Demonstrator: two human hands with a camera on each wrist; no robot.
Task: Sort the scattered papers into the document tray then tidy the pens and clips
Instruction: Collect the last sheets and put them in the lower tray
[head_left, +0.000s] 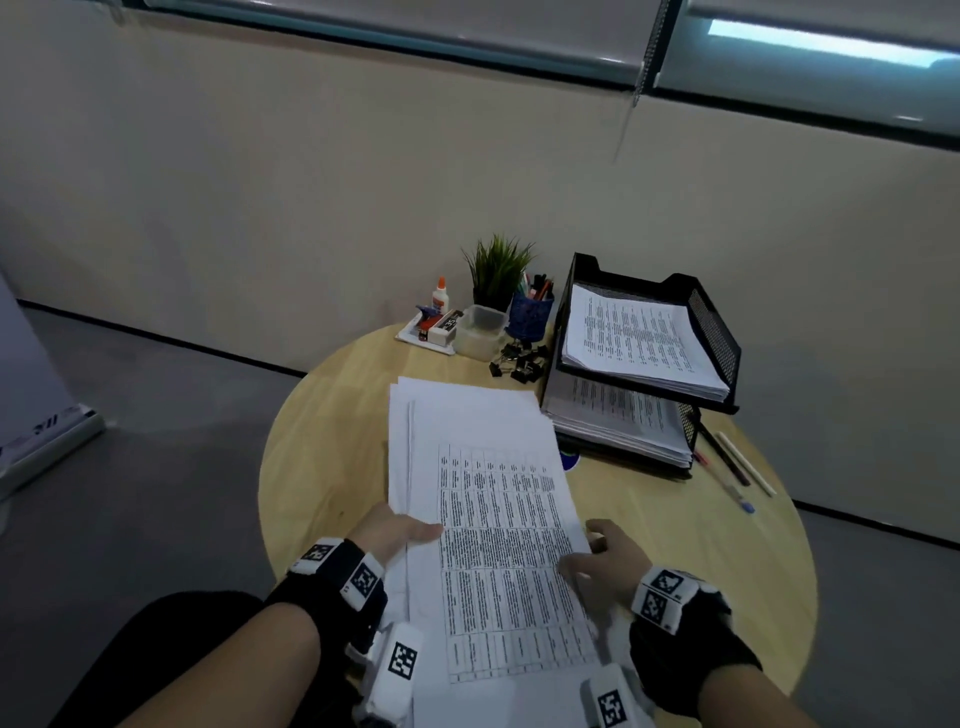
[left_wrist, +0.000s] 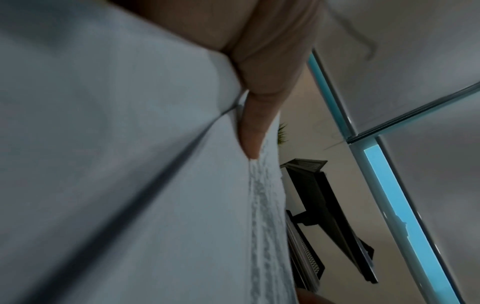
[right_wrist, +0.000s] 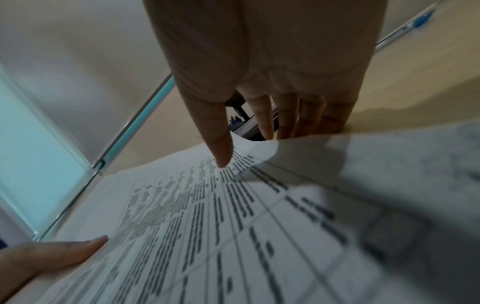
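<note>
Left hand (head_left: 395, 532): thumb lies flat on top of the paper stack (head_left: 483, 499) at its left edge; the other fingers are under the sheets and hidden, so it pinches the stack. Left wrist view shows only the thumb (left_wrist: 255, 123) pressed along a sheet edge; the rest is blurred white paper.

Right hand (head_left: 610, 558): thumb on the printed face, fingers at the stack's right edge. Right wrist view adds what the head view hides: thumb tip (right_wrist: 221, 152) presses the top sheet, 4 fingers (right_wrist: 288, 117) extended close together behind a curled-up sheet edge. Loose pinch on that edge.

Stack: thin white sheets, fanned unevenly, top one printed with a ruled table of dense black text. It reaches from the near rim of the counter (head_left: 322, 457) toward the middle; whether its far end touches the wood cannot be told.

Document tray (head_left: 722, 338): black mesh, 2 tiers, printed pages in both, at the far right, just beyond the stack.

Pens (head_left: 735, 470) lie loose right of the tray; right wrist view catches one with a blue cap (right_wrist: 422, 19). Black binder clips (head_left: 519, 361) heaped beside a blue pen cup (head_left: 530, 314). A clear plastic tub (head_left: 480, 332), a potted plant (head_left: 496, 273) and a glue bottle (head_left: 440, 296) sit further left. Counter is round, pale wood.
</note>
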